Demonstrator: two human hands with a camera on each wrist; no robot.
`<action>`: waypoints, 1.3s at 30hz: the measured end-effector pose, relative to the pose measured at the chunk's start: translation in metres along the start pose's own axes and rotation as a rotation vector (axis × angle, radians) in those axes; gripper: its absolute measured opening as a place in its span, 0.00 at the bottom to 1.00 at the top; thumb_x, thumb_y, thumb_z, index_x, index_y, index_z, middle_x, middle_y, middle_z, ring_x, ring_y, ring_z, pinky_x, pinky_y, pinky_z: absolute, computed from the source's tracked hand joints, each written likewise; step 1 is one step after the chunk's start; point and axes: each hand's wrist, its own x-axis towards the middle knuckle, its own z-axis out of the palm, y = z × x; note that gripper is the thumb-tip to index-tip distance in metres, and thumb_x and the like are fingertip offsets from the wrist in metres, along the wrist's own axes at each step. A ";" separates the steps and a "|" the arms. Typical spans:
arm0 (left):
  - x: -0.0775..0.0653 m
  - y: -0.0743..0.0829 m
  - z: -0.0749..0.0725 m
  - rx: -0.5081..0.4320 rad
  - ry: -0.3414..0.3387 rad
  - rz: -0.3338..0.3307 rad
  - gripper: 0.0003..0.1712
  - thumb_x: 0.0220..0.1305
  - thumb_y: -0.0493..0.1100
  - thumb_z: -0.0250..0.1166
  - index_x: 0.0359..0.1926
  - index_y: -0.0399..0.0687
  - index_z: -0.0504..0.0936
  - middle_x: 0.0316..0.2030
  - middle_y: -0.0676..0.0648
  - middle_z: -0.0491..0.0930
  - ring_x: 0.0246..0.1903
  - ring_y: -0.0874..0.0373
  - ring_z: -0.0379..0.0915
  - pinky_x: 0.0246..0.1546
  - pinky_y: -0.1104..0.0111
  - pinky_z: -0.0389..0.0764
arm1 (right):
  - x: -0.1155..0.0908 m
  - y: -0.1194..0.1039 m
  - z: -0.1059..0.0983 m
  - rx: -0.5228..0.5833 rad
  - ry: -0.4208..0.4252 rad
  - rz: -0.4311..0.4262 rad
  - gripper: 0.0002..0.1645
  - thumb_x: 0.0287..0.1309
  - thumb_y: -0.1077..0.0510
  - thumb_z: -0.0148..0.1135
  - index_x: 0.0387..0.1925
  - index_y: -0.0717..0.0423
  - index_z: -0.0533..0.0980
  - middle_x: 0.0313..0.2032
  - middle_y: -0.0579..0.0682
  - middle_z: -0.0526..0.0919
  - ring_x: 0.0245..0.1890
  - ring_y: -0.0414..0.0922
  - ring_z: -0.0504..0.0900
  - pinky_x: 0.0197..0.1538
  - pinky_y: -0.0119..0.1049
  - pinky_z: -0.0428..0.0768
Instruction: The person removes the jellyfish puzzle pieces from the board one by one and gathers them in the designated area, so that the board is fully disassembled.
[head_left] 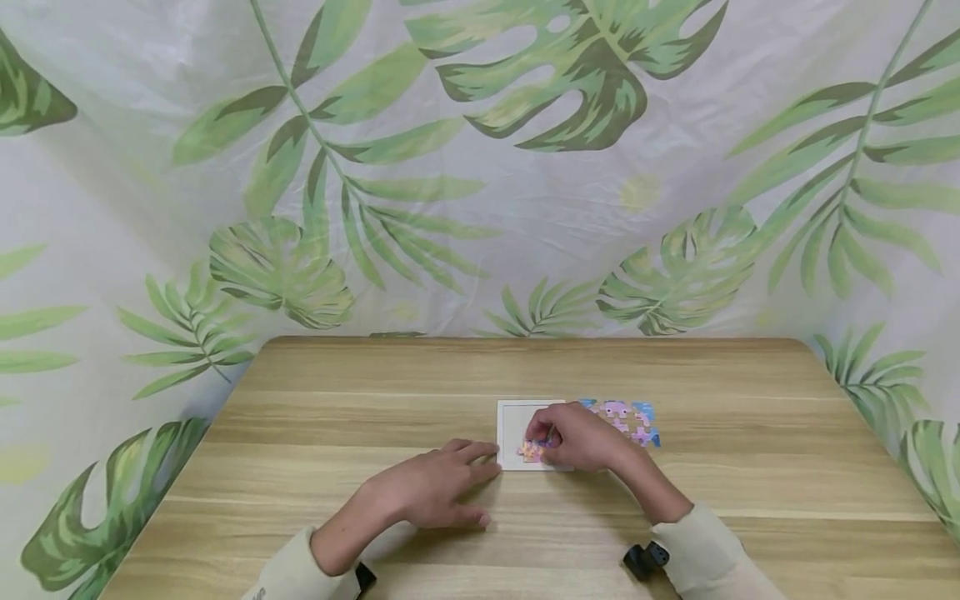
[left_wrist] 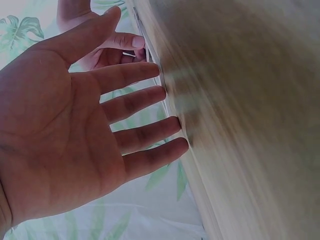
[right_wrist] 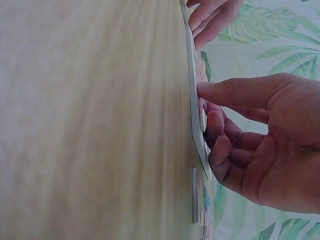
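A white puzzle tray [head_left: 508,429] lies on the wooden table, with pink and orange jigsaw pieces [head_left: 531,452] in its lower part. Over the tray, my right hand [head_left: 585,437] has its fingers curled and pinches at a puzzle piece; the hand largely hides that piece. In the right wrist view the thumb [right_wrist: 210,89] is down at the colourful pieces, with the other fingers bent beside it. My left hand [head_left: 431,487] is spread flat, palm down, its fingertips right at the tray's left edge. The left wrist view shows those fingers [left_wrist: 142,132] straight and holding nothing.
More jigsaw pieces [head_left: 641,421], pink and blue, lie on the table [head_left: 360,400] just right of the tray. A leaf-patterned cloth [head_left: 450,208] hangs behind the table. A small black device [head_left: 645,561] sits at the right sleeve.
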 end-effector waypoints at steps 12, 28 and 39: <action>0.005 0.007 -0.001 0.006 -0.001 0.003 0.38 0.73 0.61 0.68 0.78 0.57 0.73 0.83 0.48 0.61 0.81 0.45 0.58 0.76 0.47 0.73 | 0.000 0.001 0.001 0.006 -0.019 -0.037 0.14 0.56 0.73 0.72 0.42 0.57 0.83 0.37 0.48 0.85 0.35 0.36 0.79 0.41 0.28 0.80; 0.005 0.007 0.000 -0.002 -0.019 -0.009 0.37 0.74 0.62 0.67 0.78 0.59 0.73 0.84 0.48 0.59 0.82 0.45 0.58 0.74 0.47 0.75 | -0.008 -0.002 -0.008 0.091 -0.006 -0.010 0.10 0.67 0.70 0.62 0.40 0.53 0.84 0.32 0.44 0.84 0.32 0.37 0.78 0.37 0.30 0.78; 0.005 0.007 0.001 0.004 -0.018 -0.010 0.37 0.74 0.62 0.67 0.78 0.58 0.73 0.84 0.48 0.60 0.82 0.46 0.58 0.76 0.49 0.73 | -0.012 0.007 -0.011 0.196 -0.027 -0.013 0.09 0.68 0.68 0.60 0.43 0.56 0.84 0.34 0.48 0.84 0.31 0.39 0.77 0.36 0.30 0.77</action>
